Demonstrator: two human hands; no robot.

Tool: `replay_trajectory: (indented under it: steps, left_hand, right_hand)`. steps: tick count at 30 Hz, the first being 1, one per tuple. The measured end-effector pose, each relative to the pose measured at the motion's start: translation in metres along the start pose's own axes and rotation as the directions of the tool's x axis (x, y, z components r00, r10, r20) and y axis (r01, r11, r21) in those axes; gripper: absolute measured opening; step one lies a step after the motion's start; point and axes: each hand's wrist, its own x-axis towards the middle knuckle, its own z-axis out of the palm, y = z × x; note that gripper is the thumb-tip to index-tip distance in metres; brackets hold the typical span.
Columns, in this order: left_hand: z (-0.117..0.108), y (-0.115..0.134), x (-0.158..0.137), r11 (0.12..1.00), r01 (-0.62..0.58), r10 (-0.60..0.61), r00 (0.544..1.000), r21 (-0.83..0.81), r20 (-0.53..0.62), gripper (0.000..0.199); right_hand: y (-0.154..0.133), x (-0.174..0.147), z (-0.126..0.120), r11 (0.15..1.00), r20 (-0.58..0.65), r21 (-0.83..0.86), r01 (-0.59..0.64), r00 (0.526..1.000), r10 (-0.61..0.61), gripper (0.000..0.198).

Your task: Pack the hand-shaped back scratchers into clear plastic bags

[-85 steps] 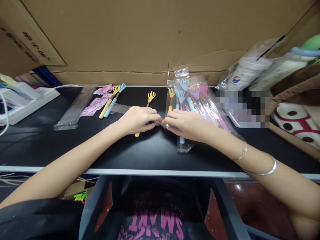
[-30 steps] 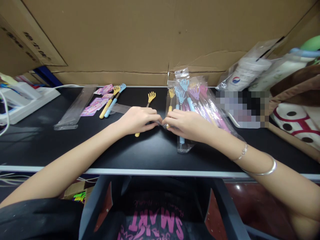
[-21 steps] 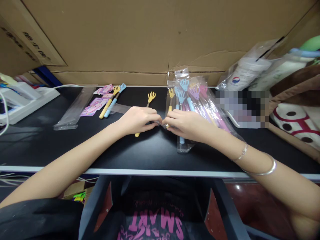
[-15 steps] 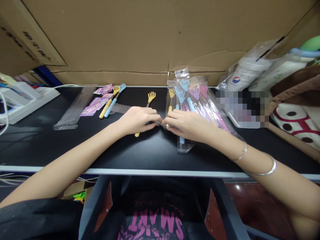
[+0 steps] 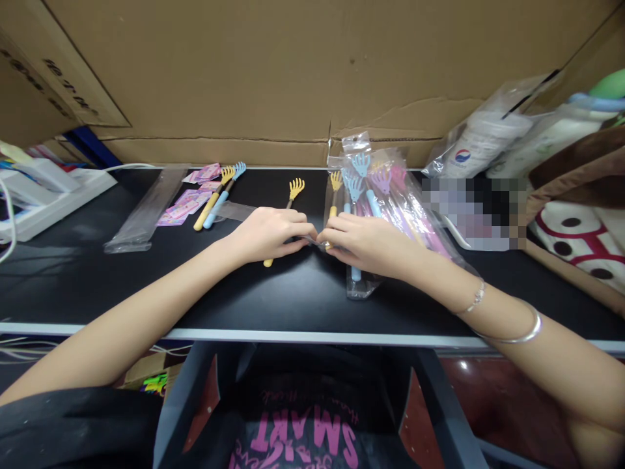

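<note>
My left hand [image 5: 276, 234] and my right hand [image 5: 364, 241] meet over the middle of the table, fingertips pinched on the edge of a clear plastic bag [image 5: 314, 241]. Part of that bag is hidden by my fingers. Beneath my left hand lies a yellow back scratcher [image 5: 296, 189], its handle end poking out below. Under and beyond my right hand, a yellow back scratcher [image 5: 335, 181] and several blue, purple and pink ones lie in clear bags [image 5: 359, 291]. To the left, a second yellow scratcher [image 5: 207, 212] rests against a blue scratcher [image 5: 218, 207].
Pink and purple cards [image 5: 183, 207] and flat clear bags [image 5: 141, 212] lie on the left of the black table [image 5: 234, 299]. A white power strip [image 5: 63, 202] is at far left. At right stand a bagged cup [image 5: 488, 143] and a brown-handled bag [image 5: 571, 163]. Cardboard [image 5: 234, 71] walls the back.
</note>
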Motion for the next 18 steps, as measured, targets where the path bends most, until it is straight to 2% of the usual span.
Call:
replay_trajectory:
  steps: [18]
  left_hand:
    - [-0.0006,-0.0003,0.0000,1.000,0.000,0.000,1.000,0.004,0.011,0.016]
  right_hand:
    - [-0.0004,0.0003,-0.0004,1.000,-0.009,0.001,0.001,1.000,-0.001,0.019]
